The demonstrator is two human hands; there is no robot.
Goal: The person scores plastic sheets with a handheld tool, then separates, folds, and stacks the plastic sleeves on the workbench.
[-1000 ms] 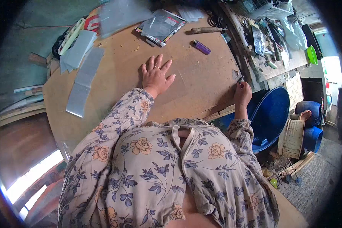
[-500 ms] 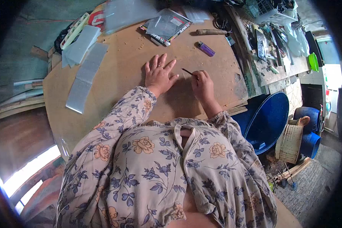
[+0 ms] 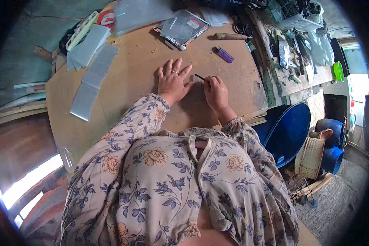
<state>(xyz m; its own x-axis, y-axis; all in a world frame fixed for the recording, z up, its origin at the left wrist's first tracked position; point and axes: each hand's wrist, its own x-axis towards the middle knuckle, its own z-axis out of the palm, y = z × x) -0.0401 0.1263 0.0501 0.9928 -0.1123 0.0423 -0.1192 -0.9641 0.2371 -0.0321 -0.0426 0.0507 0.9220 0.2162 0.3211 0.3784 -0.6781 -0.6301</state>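
My left hand [image 3: 173,83] lies palm down on the brown work board [image 3: 131,82], its fingers spread and a ring on one of them. Close to its right, my right hand [image 3: 215,91] is closed around a thin, dark, stick-like tool [image 3: 199,77]. The tool's tip points up and left, toward the left fingertips; its exact kind is too small to tell. A purple lighter [image 3: 224,55] rests above the right hand. Farther up lies a wooden-handled tool [image 3: 229,36].
A clear plastic strip [image 3: 93,82] and stacked translucent sheets [image 3: 88,47] are at the left. Clear sheets lie over a printed packet [image 3: 180,43] at the back. A cluttered side bench [image 3: 291,84] stands right, above a large blue barrel [image 3: 289,133].
My right hand has shifted slightly left and up, bringing the dark tool nearer my left hand. My left hand stays flat on the board. The camera view has moved a little.
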